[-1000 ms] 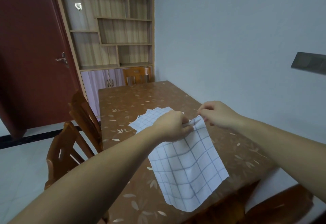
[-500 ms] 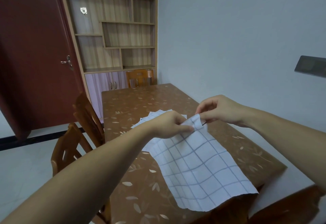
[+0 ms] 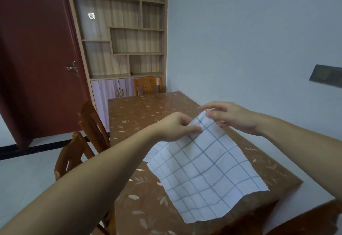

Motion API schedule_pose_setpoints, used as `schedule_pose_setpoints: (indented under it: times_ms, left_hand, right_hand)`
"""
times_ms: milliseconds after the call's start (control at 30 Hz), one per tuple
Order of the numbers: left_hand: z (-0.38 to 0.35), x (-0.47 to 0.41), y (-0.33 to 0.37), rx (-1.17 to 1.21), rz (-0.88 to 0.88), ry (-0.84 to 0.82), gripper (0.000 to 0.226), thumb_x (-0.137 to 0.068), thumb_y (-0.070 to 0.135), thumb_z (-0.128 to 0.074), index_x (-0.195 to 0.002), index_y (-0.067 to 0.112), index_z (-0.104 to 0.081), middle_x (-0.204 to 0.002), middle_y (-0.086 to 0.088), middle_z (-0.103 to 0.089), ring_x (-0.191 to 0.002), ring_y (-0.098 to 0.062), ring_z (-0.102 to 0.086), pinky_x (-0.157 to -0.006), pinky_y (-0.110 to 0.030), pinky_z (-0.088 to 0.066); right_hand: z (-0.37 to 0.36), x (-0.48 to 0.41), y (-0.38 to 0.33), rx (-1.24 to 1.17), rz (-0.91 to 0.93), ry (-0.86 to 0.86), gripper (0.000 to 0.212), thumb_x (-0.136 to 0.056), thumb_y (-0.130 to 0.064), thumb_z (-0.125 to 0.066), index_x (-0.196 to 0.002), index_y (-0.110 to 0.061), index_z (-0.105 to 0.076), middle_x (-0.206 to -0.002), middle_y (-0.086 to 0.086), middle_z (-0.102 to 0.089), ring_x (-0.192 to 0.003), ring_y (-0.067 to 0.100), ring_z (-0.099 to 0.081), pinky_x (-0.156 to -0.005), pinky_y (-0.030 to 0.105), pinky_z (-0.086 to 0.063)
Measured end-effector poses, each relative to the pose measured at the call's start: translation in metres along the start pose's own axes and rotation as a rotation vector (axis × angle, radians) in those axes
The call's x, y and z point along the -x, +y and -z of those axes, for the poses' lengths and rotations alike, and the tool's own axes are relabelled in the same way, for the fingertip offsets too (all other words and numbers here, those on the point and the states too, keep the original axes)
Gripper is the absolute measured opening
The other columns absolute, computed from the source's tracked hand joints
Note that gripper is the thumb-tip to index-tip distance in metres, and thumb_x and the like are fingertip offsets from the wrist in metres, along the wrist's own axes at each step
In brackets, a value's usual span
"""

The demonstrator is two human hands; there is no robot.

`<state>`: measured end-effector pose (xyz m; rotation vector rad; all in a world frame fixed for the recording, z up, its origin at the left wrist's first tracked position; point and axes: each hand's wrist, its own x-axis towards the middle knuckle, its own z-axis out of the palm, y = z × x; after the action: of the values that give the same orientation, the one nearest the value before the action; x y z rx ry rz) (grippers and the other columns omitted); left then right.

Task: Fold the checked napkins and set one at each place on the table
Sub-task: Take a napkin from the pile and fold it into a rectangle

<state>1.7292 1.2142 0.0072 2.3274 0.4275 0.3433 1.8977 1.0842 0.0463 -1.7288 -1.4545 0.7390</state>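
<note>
A white checked napkin (image 3: 207, 175) with a grey grid hangs spread above the near end of the brown leaf-patterned table (image 3: 148, 109). Its lower edge curls over the table's near corner. My left hand (image 3: 175, 126) grips the napkin's top edge between thumb and fingers. My right hand (image 3: 231, 116) pinches the far top corner, with its index finger stretched out. A bit of further white napkins (image 3: 157, 147) lying on the table shows under my left wrist; the rest is hidden.
Two wooden chairs (image 3: 92, 123) (image 3: 72, 153) stand along the table's left side and one (image 3: 148, 86) at its far end. Another chair back (image 3: 314, 220) shows at the bottom right. A red door (image 3: 37, 59) and a wooden shelf unit (image 3: 129, 31) stand behind.
Both hands have raised the napkin's top edge and drawn slightly apart. The cloth has swung out from hanging down to lying spread over the table's near corner.
</note>
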Motion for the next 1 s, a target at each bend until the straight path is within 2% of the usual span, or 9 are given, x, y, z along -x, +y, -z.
schedule_pose_setpoints:
  times_ms: [133, 200, 300, 433, 500, 700, 800, 867, 1000]
  left_hand:
    - [0.007, 0.0, 0.0, 0.077, -0.017, 0.026, 0.036, -0.086, 0.047, -0.065, -0.076, 0.014, -0.073, -0.07, -0.013, -0.059, -0.064, -0.016, -0.049, -0.062, -0.038, -0.043]
    - [0.009, 0.002, -0.002, 0.16, -0.021, 0.055, 0.043, -0.085, 0.048, -0.065, -0.091, 0.006, -0.074, -0.093, -0.022, -0.07, -0.078, -0.019, -0.06, -0.08, -0.049, -0.053]
    - [0.012, 0.004, -0.002, 0.249, -0.019, 0.138, 0.029, -0.093, 0.033, -0.064, -0.096, 0.007, -0.075, -0.103, -0.015, -0.073, -0.09, -0.019, -0.066, -0.091, -0.047, -0.052]
    - [0.019, 0.01, -0.002, 0.375, -0.006, 0.206, 0.028, -0.096, 0.027, -0.06, -0.101, 0.003, -0.073, -0.107, -0.016, -0.072, -0.095, -0.025, -0.07, -0.091, -0.043, -0.054]
    - [0.023, 0.013, -0.006, 0.463, 0.013, 0.219, 0.026, -0.095, 0.027, -0.061, -0.102, 0.004, -0.073, -0.107, -0.015, -0.073, -0.096, -0.025, -0.07, -0.089, -0.04, -0.055]
    - [0.02, 0.02, -0.029, 0.424, 0.168, 0.016, 0.025, -0.083, 0.018, -0.075, -0.102, 0.001, -0.074, -0.106, -0.01, -0.075, -0.098, -0.025, -0.072, -0.088, -0.039, -0.058]
    - [0.014, 0.022, -0.036, 0.531, 0.176, 0.097, 0.029, -0.087, 0.019, -0.07, -0.106, -0.004, -0.071, -0.108, -0.016, -0.073, -0.102, -0.033, -0.07, -0.091, -0.045, -0.056]
    - [0.011, 0.023, -0.036, 0.673, 0.191, 0.19, 0.033, -0.089, 0.019, -0.067, -0.109, -0.008, -0.067, -0.11, -0.022, -0.071, -0.098, -0.037, -0.069, -0.086, -0.045, -0.056]
    - [0.01, 0.026, -0.037, 0.804, 0.223, 0.319, 0.036, -0.092, 0.019, -0.063, -0.114, -0.01, -0.064, -0.112, -0.026, -0.069, -0.083, -0.028, -0.069, -0.069, -0.033, -0.059]
  right_hand:
    - [-0.001, -0.007, 0.001, 0.053, -0.006, -0.003, 0.016, -0.082, -0.03, -0.073, -0.093, -0.018, -0.076, -0.096, 0.006, -0.072, -0.091, 0.022, -0.062, -0.084, 0.039, -0.046]
    - [0.003, -0.009, -0.005, -0.02, 0.008, 0.06, 0.006, -0.085, -0.019, -0.072, -0.084, -0.018, -0.078, -0.092, 0.012, -0.072, -0.089, 0.025, -0.062, -0.086, 0.044, -0.048]
    - [0.011, -0.01, -0.013, -0.043, 0.047, 0.102, 0.006, -0.085, -0.014, -0.072, -0.084, -0.016, -0.078, -0.095, 0.011, -0.075, -0.088, 0.022, -0.068, -0.094, 0.048, -0.051]
    - [0.02, -0.005, -0.013, 0.286, -0.07, -0.127, 0.013, -0.083, -0.024, -0.075, -0.086, -0.012, -0.076, -0.085, 0.0, -0.074, -0.083, 0.023, -0.068, -0.082, 0.04, -0.051]
    - [0.023, -0.005, -0.011, 0.309, -0.034, -0.067, 0.019, -0.082, -0.023, -0.076, -0.078, -0.005, -0.072, -0.07, -0.002, -0.063, -0.069, 0.012, -0.058, -0.069, 0.029, -0.045]
    - [0.038, -0.005, -0.027, 0.109, 0.01, 0.078, 0.014, -0.083, -0.021, -0.073, -0.087, -0.007, -0.076, -0.083, 0.003, -0.076, -0.077, 0.013, -0.07, -0.067, 0.019, -0.053]
    - [0.053, -0.002, -0.019, -0.044, -0.077, 0.194, 0.04, -0.078, -0.052, -0.067, -0.086, -0.013, -0.076, -0.092, 0.005, -0.074, -0.083, 0.017, -0.068, -0.074, 0.027, -0.051]
    - [0.053, 0.008, 0.0, -0.333, -0.204, 0.068, 0.065, -0.067, -0.068, -0.062, -0.093, -0.011, -0.076, -0.101, 0.014, -0.074, -0.087, 0.026, -0.072, -0.071, 0.031, -0.056]
    - [0.028, 0.022, 0.056, -0.619, -0.303, -0.1, 0.094, -0.027, -0.047, -0.098, -0.107, -0.006, -0.068, -0.108, 0.016, -0.07, -0.094, 0.029, -0.069, -0.077, 0.043, -0.059]
